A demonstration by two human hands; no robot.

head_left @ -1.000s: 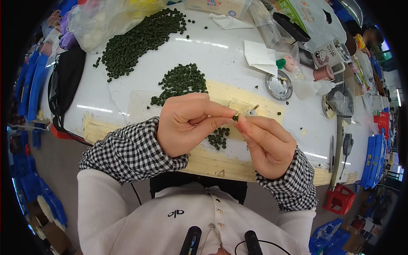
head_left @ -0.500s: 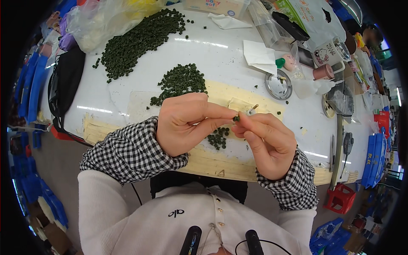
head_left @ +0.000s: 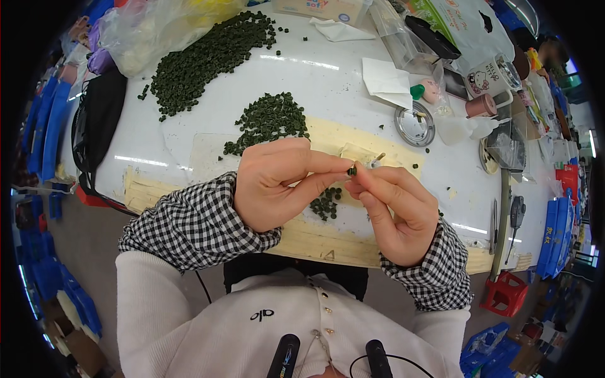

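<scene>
Over the front of the table, my left hand (head_left: 274,183) and my right hand (head_left: 400,214) meet at their fingertips. Between them is a tiny dark green piece (head_left: 351,171), pinched by thumb and forefinger on each side; the fingers partly cover it. Below the fingertips lies a small heap of similar green pieces (head_left: 326,205). A wider heap of green pieces (head_left: 274,120) is just beyond my left hand. Behind the fingertips, a small fixture with a thin brownish pin (head_left: 380,157) stands on a yellowish board (head_left: 384,142).
A large pile of green pieces (head_left: 201,72) spreads across the far left beside clear plastic bags (head_left: 135,38). To the right are a round metal dish (head_left: 414,125), white paper (head_left: 386,82), a cup (head_left: 488,79), tweezers (head_left: 493,223) and a dark-handled tool (head_left: 517,214).
The tiny green piece sits slightly higher between the fingertips. Both hands otherwise keep nearly the same pose and place.
</scene>
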